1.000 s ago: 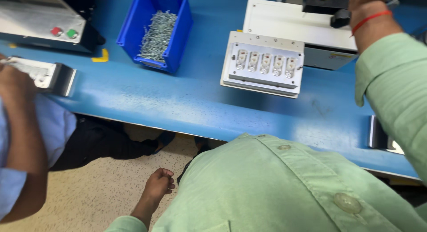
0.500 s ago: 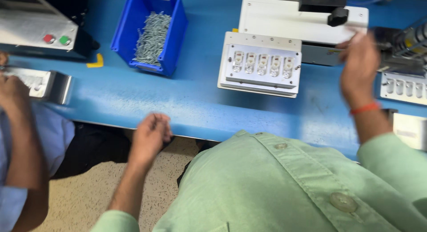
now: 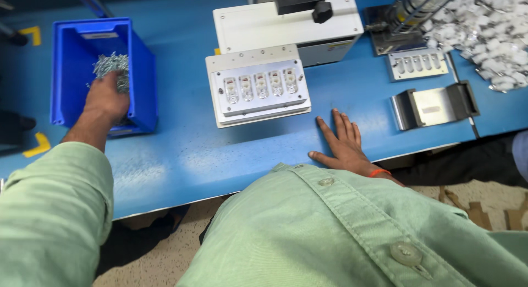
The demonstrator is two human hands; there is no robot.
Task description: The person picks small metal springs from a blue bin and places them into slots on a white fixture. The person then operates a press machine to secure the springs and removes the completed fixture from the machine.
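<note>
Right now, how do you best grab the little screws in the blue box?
Reach down through the open top of the blue bin, as the left hand does. The small metal screws lie loose in a heap, so pinch a few off the top with your fingers.

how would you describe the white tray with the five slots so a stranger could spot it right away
On the blue worktable, look right of the blue bin that the left hand reaches into. The white fixture tray sits in front of the white machine box. It alone has five small pockets in a row, and is larger than the grey slotted plate.
</note>
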